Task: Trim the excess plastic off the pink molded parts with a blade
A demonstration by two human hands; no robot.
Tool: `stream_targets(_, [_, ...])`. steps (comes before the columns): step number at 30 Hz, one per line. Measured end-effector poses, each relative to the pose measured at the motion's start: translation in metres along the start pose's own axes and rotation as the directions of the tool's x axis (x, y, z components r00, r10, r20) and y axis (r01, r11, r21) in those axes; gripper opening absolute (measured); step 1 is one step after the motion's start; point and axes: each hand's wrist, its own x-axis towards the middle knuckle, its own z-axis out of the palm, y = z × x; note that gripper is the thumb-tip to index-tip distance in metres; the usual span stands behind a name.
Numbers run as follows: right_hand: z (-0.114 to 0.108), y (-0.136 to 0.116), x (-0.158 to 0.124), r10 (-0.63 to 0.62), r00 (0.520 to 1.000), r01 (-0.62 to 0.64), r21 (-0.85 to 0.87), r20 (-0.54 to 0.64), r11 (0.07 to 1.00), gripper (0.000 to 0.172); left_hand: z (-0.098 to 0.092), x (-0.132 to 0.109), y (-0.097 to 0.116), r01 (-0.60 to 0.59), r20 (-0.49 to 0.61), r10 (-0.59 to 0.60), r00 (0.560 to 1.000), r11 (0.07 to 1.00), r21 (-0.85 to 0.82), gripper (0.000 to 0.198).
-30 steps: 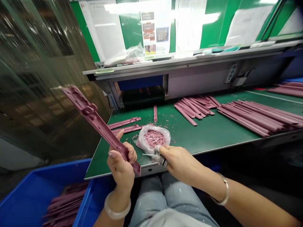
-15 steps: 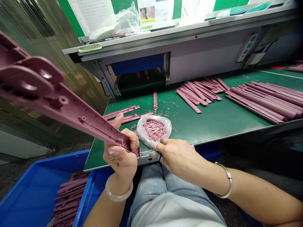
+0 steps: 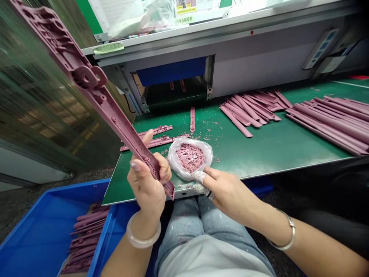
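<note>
My left hand point(image 3: 148, 181) is closed around the lower end of a long pink plastic part point(image 3: 115, 119). The part slants up to the left, its ribbed, hollow side showing and two round lugs midway along it. Close to the rim of a clear plastic bag point(image 3: 207, 148) of pink scraps point(image 3: 190, 156), my right hand point(image 3: 225, 186) has its fingers curled. White wrapping covers one fingertip, and a speckled, pale thing point(image 3: 201, 188) shows under the fingers; its kind is unclear. Whether this hand touches the bag I cannot tell.
More pink parts lie on the green table point(image 3: 230, 154): flat ones point(image 3: 161, 141) at left, a short one point(image 3: 192, 119) at centre, a pile point(image 3: 248, 109) and a row point(image 3: 331, 123) at right. A blue bin point(image 3: 37, 219) with parts stands lower left. A shelf edge point(image 3: 230, 17) runs above.
The pink part in my left hand has swung steeper and farther from the camera, so more of its upper end shows. My right hand has shifted slightly right and down; the view has moved slightly.
</note>
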Motion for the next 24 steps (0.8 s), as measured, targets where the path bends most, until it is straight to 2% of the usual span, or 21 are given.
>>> stream_targets(3, [0.002, -0.003, 0.001, 0.001, 0.998, 0.002, -0.041, 0.061, 0.999, 0.025, 0.001, -0.002, -0.004, 0.002, 0.01, -0.002, 1.0, 1.0, -0.002, 0.042])
stream_targets(10, [-0.001, -0.006, 0.007, -0.012, 0.997, 0.018, -0.078, 0.08, 0.997, 0.023, 0.002, -0.004, -0.007, 0.028, 0.065, -0.03, 0.997, 0.999, 0.03, 0.045])
stream_targets(13, [-0.001, -0.006, 0.008, -0.017, 0.999, 0.02, -0.08, 0.042, 0.997, 0.024, 0.001, -0.004, -0.01, 0.03, 0.102, -0.034, 0.994, 0.999, 0.04, 0.047])
stream_targets(17, [0.003, -0.007, 0.007, -0.031, 0.999, 0.027, -0.091, -0.04, 0.995, 0.026, 0.001, -0.003, -0.012, 0.077, 0.149, -0.085, 0.985, 0.996, 0.055, 0.047])
stream_targets(20, [0.009, -0.007, 0.003, -0.064, 0.989, 0.055, -0.064, -0.135, 0.996, 0.031, 0.002, 0.001, -0.01, 0.135, 0.128, -0.138, 0.982, 0.99, 0.034, 0.048])
stream_targets(22, [0.014, -0.003, -0.001, -0.076, 0.958, 0.081, 0.005, -0.275, 0.997, 0.04, 0.002, 0.003, -0.009, 0.172, 0.1, -0.171, 0.98, 0.985, 0.006, 0.05])
stream_targets(24, [0.017, 0.002, -0.004, -0.08, 0.899, 0.149, 0.13, -0.43, 0.98, 0.045, 0.0, 0.005, -0.009, 0.202, 0.079, -0.2, 0.977, 0.979, -0.016, 0.051])
